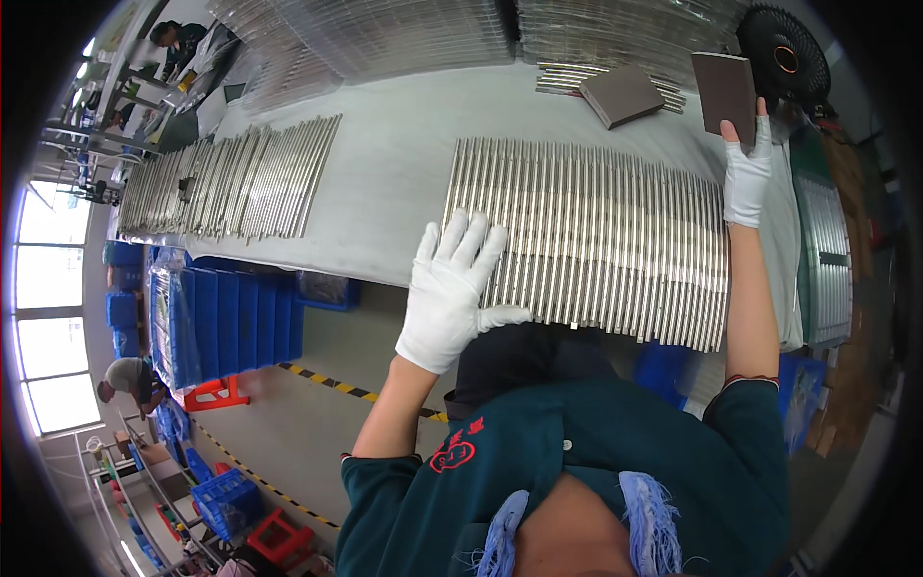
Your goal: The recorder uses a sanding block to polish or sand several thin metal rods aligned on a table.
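Observation:
A row of shiny metal rods (596,240) lies side by side on the pale-covered table in front of me. My left hand (444,293), in a white glove, rests with fingers spread on the left end of this row. Past the row's right end, my right hand (748,178) holds a flat brown block (726,91) upright; its glove leaves some fingertips bare. A second brown block (623,96) lies at the back of the table, tilted over a few loose rods (567,79).
A second group of metal rods (231,183) lies at the table's left. Clear plastic trays (413,38) are stacked along the back, and a black fan (784,58) stands back right. Blue crates (240,313) sit below on the left. Other people work farther off.

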The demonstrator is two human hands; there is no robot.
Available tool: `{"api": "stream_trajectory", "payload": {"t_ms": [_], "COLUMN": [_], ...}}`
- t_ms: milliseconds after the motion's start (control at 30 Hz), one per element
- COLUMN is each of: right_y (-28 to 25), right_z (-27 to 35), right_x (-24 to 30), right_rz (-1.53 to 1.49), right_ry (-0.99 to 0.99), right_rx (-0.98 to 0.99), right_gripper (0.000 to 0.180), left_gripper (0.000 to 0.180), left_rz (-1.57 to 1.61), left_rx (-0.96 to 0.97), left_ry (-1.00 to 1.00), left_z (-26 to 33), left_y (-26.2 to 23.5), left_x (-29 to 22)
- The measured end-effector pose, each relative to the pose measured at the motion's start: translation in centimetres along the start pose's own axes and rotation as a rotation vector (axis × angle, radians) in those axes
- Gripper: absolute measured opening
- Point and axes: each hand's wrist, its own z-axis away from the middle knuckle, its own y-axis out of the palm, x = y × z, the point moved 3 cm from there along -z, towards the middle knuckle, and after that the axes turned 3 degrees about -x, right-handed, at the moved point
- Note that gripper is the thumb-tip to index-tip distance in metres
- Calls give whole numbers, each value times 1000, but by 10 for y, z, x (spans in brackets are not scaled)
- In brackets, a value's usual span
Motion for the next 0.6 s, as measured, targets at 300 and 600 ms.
{"api": "stream_trajectory", "payload": {"t_ms": [300, 600], "right_y": [-3, 35], "right_z": [0, 40], "right_x": [-16, 44], "right_rz": [-44, -117], "right_ry": [38, 56], "right_rx": [51, 470], "right_gripper": [70, 70], "left_gripper": [94, 62], "left_rz": [16, -58], "left_rx": [114, -81], "left_ry": [-8, 49], "left_z": [29, 38], "left_y": [-2, 3], "left_x": [25, 34]}}
